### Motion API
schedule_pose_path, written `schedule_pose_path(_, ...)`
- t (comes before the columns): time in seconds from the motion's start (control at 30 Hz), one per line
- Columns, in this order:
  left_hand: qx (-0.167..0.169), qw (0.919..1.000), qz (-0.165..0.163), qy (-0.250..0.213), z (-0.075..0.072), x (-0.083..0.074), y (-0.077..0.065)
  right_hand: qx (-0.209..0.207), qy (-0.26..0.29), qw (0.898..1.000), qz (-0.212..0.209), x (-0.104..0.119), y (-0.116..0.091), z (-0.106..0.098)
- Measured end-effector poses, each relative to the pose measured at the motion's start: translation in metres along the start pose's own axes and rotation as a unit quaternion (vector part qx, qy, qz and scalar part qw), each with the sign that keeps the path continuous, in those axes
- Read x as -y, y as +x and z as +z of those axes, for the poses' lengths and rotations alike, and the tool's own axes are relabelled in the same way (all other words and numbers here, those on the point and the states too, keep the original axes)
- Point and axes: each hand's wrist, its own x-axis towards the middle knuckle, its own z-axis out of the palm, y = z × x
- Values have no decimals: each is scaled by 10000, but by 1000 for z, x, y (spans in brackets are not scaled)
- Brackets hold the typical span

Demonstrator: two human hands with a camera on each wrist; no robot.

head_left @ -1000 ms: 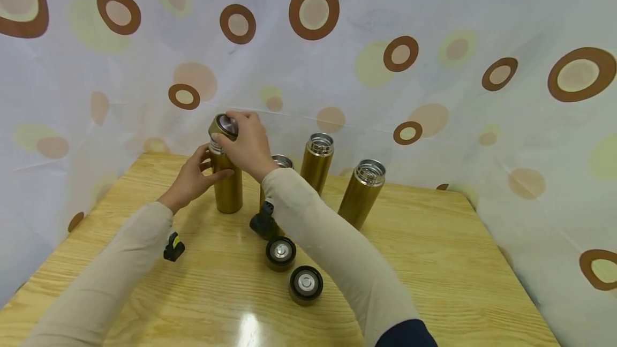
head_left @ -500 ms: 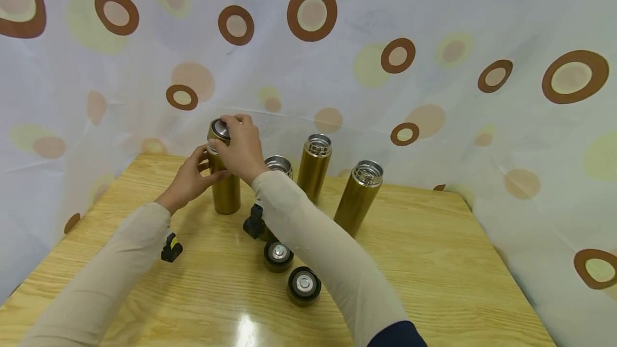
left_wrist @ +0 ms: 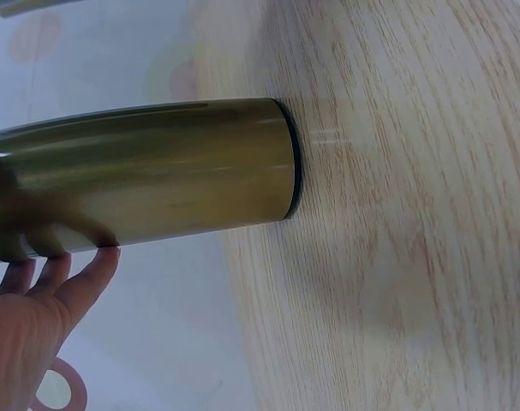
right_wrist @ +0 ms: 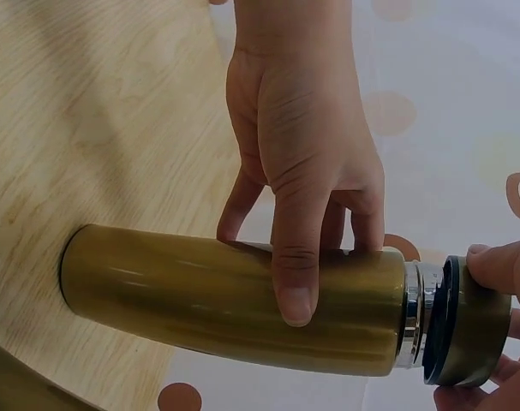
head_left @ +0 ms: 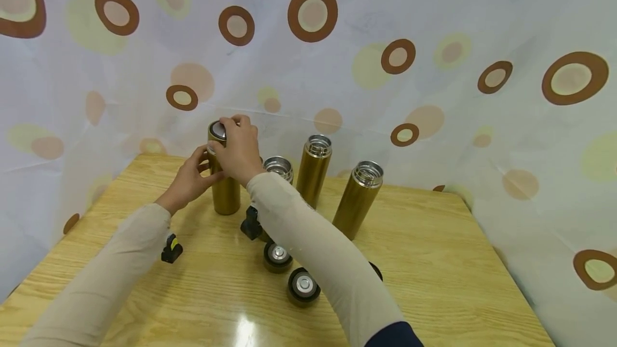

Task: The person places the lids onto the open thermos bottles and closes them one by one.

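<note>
A gold thermos bottle (head_left: 226, 194) stands upright at the table's left rear. My left hand (head_left: 190, 178) grips its side, thumb opposite the fingers; the right wrist view shows this left hand (right_wrist: 302, 154) around the bottle (right_wrist: 242, 291). With fingertips and thumb, my right hand (head_left: 241, 146) holds a gold lid (head_left: 218, 130) with a steel top at the bottle's mouth. Some steel neck (right_wrist: 414, 312) shows between lid (right_wrist: 474, 321) and body in the right wrist view. Only the lower bottle (left_wrist: 174, 171) and part of my left hand (left_wrist: 28, 325) appear in the left wrist view.
Three lidless gold bottles stand to the right: one behind my right wrist (head_left: 278, 167), one at the back (head_left: 313, 170), one farther right (head_left: 356, 202). Two upturned lids lie in front, a nearer lid (head_left: 303, 285) and a farther lid (head_left: 277, 253). My sleeve mostly hides another dark-rimmed piece (head_left: 376, 271).
My right hand has brought the lid down onto the bottle's neck. The right forearm has shifted slightly left, baring the dark-rimmed piece beside the sleeve. My left hand keeps its grip.
</note>
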Motion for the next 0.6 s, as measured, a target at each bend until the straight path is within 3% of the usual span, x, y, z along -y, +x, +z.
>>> schedule_pose_path(0.3,-16,10000,-50,-28,1,1,1,-44,-80,10000,32,2,0,1)
schedule_pose_path(0.6,-6,10000,-12,-42,1,2,2,227,-489,9983,200,2,4,1)
